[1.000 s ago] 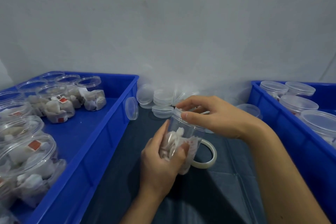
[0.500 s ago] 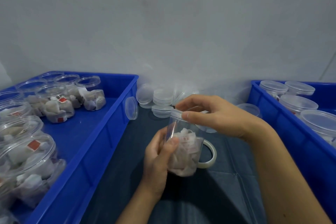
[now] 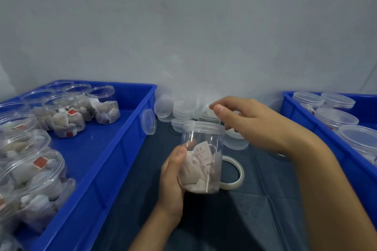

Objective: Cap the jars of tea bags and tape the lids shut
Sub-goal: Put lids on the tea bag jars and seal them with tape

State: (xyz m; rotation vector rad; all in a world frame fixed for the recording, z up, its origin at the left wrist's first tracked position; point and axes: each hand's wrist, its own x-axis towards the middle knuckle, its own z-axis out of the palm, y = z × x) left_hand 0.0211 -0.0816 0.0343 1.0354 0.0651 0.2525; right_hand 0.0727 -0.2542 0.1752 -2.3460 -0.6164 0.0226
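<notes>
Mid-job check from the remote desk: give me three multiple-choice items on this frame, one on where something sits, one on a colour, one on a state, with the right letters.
1. Where does the white ring-shaped roll of tape lie?
A. in the left crate
B. on the dark table cover, just behind and to the right of the held jar
C. on the stack of lids

2. What colour are the two plastic crates?
A. blue
B. green
C. grey

3. How is the clear plastic jar of tea bags in the left hand?
A. open, no lid
B. lying on its side
C. upright, with a clear lid on top

Answers: B, the tape ring rests on the cover, part hidden by the jar. A, both crate walls are plainly blue. C, the lid sits over the jar's mouth while the right hand hovers beside it; no tape shows on it.
</notes>
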